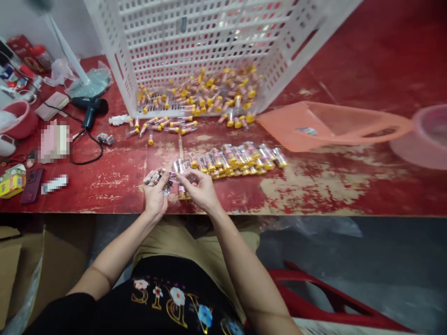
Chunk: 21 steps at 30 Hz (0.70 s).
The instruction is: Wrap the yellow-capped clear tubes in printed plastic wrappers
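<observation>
A person seated at a worn red bench (314, 195) works two bare hands together at its near edge, in front of a tilted white crate (195, 51). The left hand (154, 191) is curled shut around a small bundle of clear tubes (153, 177), their printed ends poking past the fingers; how many it holds cannot be made out. The right hand (199, 187) is closed in a pinch on another clear tube (179, 166), lifted just above the bench, thumb and fingertips meeting the left hand's bundle. A few more tubes lie under the hands, mostly hidden.

Just right of the hands, between them and the crate, a tidy row of yellow-capped tubes (240, 158) lies side by side. Inside the crate's lower wall sits a loose heap of the same tubes (206, 95), and some have spilled out in front of it (167, 124). The crate's top is cut off by the frame.

Right of the crate lies an orange scoop (324, 128), and beyond it a pink basin (424, 137), cut by the edge. Left of the crate sit a black hair dryer (90, 108) with its cord, a red bowl (21, 121) and small clutter, one patch of it blurred out. A red chair (324, 298) shows below the bench.
</observation>
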### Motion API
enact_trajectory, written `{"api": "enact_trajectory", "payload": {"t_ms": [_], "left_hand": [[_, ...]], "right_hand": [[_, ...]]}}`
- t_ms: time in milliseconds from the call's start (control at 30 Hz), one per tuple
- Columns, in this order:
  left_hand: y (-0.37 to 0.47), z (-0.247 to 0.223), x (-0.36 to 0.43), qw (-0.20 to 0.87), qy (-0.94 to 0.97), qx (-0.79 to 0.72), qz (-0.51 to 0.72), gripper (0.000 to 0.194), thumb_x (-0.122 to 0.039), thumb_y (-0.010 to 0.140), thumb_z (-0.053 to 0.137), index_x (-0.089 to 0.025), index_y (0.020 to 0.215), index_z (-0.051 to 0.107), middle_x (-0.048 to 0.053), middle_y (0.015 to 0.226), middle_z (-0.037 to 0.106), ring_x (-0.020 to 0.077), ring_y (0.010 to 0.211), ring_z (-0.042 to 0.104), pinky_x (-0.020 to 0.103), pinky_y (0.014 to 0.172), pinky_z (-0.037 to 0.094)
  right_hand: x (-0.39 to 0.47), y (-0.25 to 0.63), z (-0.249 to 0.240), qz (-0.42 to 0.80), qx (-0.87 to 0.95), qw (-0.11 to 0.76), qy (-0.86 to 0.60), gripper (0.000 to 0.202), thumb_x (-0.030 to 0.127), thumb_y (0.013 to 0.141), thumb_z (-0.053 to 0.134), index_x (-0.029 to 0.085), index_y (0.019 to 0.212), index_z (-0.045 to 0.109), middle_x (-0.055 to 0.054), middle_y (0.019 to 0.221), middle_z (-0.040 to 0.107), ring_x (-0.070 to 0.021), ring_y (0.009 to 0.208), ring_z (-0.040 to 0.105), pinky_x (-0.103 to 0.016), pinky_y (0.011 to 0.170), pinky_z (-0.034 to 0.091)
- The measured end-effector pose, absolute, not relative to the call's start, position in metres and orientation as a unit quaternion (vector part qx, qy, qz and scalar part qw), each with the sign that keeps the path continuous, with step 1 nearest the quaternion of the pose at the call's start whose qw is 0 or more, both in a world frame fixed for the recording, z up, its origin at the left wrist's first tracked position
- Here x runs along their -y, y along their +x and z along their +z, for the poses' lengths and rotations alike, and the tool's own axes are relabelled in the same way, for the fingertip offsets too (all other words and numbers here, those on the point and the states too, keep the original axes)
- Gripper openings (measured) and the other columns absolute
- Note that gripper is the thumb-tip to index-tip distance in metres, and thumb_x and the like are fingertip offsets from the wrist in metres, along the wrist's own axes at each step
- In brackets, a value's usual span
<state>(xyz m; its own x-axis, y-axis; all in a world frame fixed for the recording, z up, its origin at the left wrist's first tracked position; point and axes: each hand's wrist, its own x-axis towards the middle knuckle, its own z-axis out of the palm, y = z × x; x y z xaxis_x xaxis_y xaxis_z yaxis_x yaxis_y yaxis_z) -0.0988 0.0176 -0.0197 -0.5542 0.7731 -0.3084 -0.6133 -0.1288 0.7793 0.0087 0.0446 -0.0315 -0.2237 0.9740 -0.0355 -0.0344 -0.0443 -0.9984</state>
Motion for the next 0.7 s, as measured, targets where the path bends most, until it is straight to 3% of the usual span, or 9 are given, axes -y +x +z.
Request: {"api": "enact_trajectory", "payload": {"t_ms": [67,167,300,367,433,533,700], "left_hand": [[-0.088,-0.016,-0.02,0.468,0.091,-0.466,0.745,0.043,-0.026,0.044,0.097,-0.016,0.076,0.069,-0.004,0.071,0.068,0.0077,0.062,0.062,0.022,0.066,0.048],[-0.079,-0.011,-0.023,0.476,0.088,-0.463,0.743,0.044,-0.025,0.045,0.097,-0.016,0.079,0.069,-0.004,0.074,0.069,0.0079,0.067,0.064,0.021,0.07,0.049],[-0.073,-0.005,-0.021,0.507,0.068,-0.48,0.713,0.043,-0.023,0.048,0.096,-0.017,0.083,0.07,-0.004,0.075,0.069,0.0097,0.07,0.065,0.023,0.073,0.05],[-0.069,-0.004,-0.019,0.521,0.066,-0.477,0.705,0.046,-0.025,0.044,0.097,-0.017,0.081,0.07,-0.004,0.073,0.069,0.0097,0.07,0.064,0.023,0.072,0.05],[-0.064,-0.004,-0.017,0.526,0.079,-0.467,0.707,0.05,-0.027,0.04,0.098,-0.016,0.079,0.07,-0.004,0.075,0.069,0.0092,0.071,0.064,0.022,0.073,0.05],[-0.057,-0.007,-0.013,0.537,0.092,-0.469,0.696,0.051,-0.028,0.04,0.098,-0.016,0.081,0.07,-0.003,0.078,0.07,0.009,0.072,0.064,0.022,0.073,0.05],[-0.05,-0.01,-0.005,0.566,0.12,-0.482,0.659,0.048,-0.031,0.05,0.096,-0.017,0.089,0.07,-0.001,0.086,0.072,0.0125,0.077,0.067,0.027,0.078,0.052]], "right_hand": [[-0.039,0.022,-0.03,0.601,0.494,0.451,-0.438,0.042,0.059,0.073,0.072,0.019,0.07,0.06,0.004,0.059,0.052,-0.0092,0.053,0.043,-0.024,0.052,0.037],[-0.026,0.049,-0.029,0.643,0.437,0.455,-0.434,0.041,0.059,0.078,0.066,0.021,0.093,0.064,0.003,0.069,0.056,-0.0109,0.056,0.049,-0.024,0.053,0.043],[0.004,0.075,-0.024,0.575,0.481,0.483,-0.453,0.05,0.042,0.079,0.071,0.025,0.124,0.061,-0.005,0.106,0.065,-0.0173,0.089,0.063,-0.032,0.08,0.057],[0.019,0.078,-0.019,0.538,0.475,0.532,-0.449,0.059,0.036,0.077,0.076,0.027,0.132,0.056,-0.006,0.109,0.066,-0.0181,0.096,0.065,-0.033,0.087,0.057],[0.028,0.074,-0.014,0.525,0.435,0.586,-0.438,0.059,0.03,0.076,0.078,0.027,0.13,0.054,-0.005,0.103,0.069,-0.0172,0.095,0.068,-0.033,0.089,0.059],[0.033,0.066,-0.013,0.496,0.395,0.637,-0.439,0.043,0.025,0.077,0.08,0.026,0.114,0.058,-0.004,0.101,0.073,-0.0165,0.097,0.072,-0.032,0.09,0.06],[0.038,0.071,-0.019,0.398,0.461,0.626,-0.487,0.028,0.025,0.08,0.077,0.026,0.106,0.065,-0.007,0.108,0.074,-0.0225,0.099,0.073,-0.041,0.091,0.061]]}}
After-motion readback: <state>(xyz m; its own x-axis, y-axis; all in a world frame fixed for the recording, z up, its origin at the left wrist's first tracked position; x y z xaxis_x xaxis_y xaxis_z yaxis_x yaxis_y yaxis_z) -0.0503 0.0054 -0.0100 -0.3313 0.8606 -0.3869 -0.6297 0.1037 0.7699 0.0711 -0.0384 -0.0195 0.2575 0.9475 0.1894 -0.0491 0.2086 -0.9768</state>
